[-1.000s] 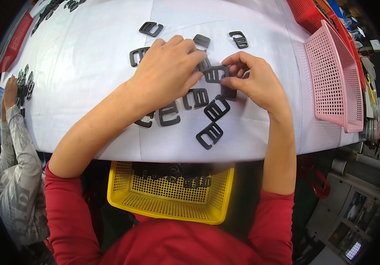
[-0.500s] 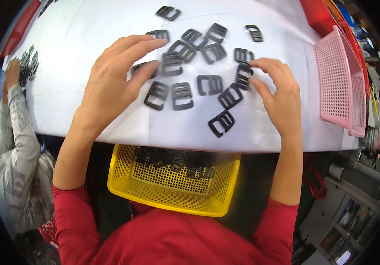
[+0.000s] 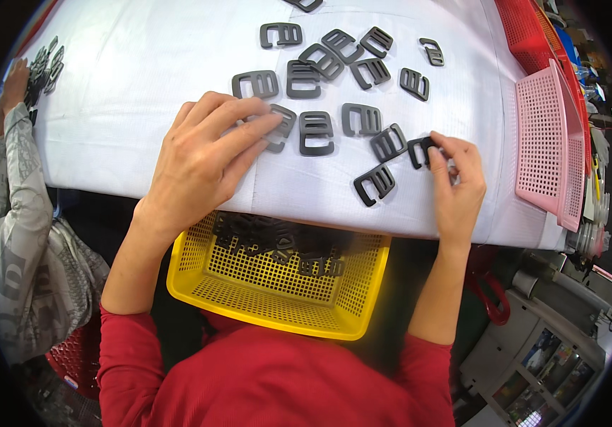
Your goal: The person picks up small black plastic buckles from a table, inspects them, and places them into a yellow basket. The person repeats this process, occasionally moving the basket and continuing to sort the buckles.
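Note:
Several black plastic strap buckles (image 3: pixel 316 133) lie loose on the white-covered table (image 3: pixel 142 107), some of them overlapping. My right hand (image 3: pixel 456 181) is closed, thumb and fingertips pinching one buckle (image 3: pixel 418 153) at the right side of the group. Just left of it rest another buckle (image 3: pixel 389 142) and, nearer the table edge, one more buckle (image 3: pixel 375 185). My left hand (image 3: pixel 210 146) is open, its fingers stretched over a blurred buckle (image 3: pixel 282 127) at the group's left side and partly hiding it. Whether those fingertips press on it I cannot tell.
Below the table's front edge stands a yellow perforated basket (image 3: pixel 270 317) with many black buckles inside. A pink basket (image 3: pixel 540 142) and a red crate (image 3: pixel 523 35) line the right side. At far left, another person's hand (image 3: pixel 14 85) is beside a pile of buckles (image 3: pixel 44 67).
My right hand has come nearer the table's front edge and now pinches a buckle apart from the one it was by. My left hand has moved nearer, over a different buckle. The view has shifted slightly.

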Available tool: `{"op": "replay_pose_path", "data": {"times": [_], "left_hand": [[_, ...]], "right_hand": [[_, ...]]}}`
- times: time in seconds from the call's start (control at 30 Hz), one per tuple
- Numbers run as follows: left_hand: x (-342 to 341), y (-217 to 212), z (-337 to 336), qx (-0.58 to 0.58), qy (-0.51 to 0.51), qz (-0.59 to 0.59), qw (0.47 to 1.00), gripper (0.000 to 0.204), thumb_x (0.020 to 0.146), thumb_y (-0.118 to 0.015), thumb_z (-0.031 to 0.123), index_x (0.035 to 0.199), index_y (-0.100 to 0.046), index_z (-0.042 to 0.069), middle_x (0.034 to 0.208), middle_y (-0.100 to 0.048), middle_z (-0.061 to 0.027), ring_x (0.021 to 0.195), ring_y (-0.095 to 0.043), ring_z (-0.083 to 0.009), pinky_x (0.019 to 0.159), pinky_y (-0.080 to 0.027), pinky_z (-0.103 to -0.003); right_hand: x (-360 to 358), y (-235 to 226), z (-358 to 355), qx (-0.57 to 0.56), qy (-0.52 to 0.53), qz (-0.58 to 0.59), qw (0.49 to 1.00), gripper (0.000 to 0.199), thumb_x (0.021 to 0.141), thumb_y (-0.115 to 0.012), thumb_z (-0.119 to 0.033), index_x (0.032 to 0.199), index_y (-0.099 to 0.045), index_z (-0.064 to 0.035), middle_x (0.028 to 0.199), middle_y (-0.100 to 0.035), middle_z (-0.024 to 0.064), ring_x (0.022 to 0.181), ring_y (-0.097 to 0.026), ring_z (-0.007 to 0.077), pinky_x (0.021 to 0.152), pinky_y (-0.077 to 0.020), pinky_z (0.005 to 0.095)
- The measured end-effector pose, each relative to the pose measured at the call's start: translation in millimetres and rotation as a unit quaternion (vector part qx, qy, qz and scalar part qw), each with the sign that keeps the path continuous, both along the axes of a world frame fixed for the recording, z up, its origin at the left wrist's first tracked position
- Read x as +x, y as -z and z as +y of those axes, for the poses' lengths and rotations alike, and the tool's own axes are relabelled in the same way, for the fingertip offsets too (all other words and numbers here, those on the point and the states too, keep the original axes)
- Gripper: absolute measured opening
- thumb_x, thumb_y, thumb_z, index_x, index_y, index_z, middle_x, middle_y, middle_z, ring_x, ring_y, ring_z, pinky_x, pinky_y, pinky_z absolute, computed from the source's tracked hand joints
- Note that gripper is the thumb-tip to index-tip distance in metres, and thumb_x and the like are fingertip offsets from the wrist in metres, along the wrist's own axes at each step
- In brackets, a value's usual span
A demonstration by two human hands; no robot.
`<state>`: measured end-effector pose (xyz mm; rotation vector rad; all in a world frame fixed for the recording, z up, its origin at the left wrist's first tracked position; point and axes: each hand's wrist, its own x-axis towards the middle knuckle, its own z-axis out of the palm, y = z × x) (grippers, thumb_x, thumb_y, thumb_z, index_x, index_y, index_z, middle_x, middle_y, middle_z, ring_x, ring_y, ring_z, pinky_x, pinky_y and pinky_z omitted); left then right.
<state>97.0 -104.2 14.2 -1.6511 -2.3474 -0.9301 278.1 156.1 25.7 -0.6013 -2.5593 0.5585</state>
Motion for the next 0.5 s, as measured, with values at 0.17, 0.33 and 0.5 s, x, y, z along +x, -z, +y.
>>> {"op": "replay_pose_path", "data": {"times": [0.17, 0.33, 0.5], "left_hand": [[0, -3, -9, 0.012, 0.012, -0.07, 0.997, 0.028, 0.076, -0.069, -0.004, 0.103, -0.072, 0.002, 0.1, -0.067, -0.0112, 0.091, -0.062, -0.0255, 0.082, -0.049, -0.033], [-1, -1, -21, 0.096, -0.101, -0.19, 0.972, 0.019, 0.084, -0.063, -0.005, 0.1, -0.072, 0.0, 0.098, -0.068, -0.0122, 0.087, -0.063, -0.021, 0.079, -0.049, -0.029], [-12, 6, -25, 0.186, -0.114, -0.311, 0.925, 0.016, 0.092, -0.061, 0.005, 0.102, -0.073, 0.004, 0.087, -0.066, 0.0008, 0.067, -0.048, -0.0027, 0.059, -0.038, -0.017]], "right_hand": [[-7, 4, -31, -0.106, -0.021, 0.019, 0.994, 0.026, 0.082, -0.072, -0.006, 0.108, -0.071, -0.0053, 0.108, -0.063, 0.0114, 0.102, -0.058, 0.0267, 0.087, -0.0463, 0.0347], [-33, 14, -51, -0.033, -0.144, 0.001, 0.989, 0.051, 0.083, -0.074, -0.03, 0.128, -0.061, -0.0108, 0.136, -0.05, 0.0144, 0.128, -0.043, 0.037, 0.108, -0.0305, 0.0491], [-55, 5, -91, 0.041, -0.179, -0.069, 0.981, 0.063, 0.077, -0.075, -0.048, 0.127, -0.062, -0.0116, 0.136, -0.048, 0.0136, 0.13, -0.041, 0.0348, 0.109, -0.0267, 0.0505]]}}
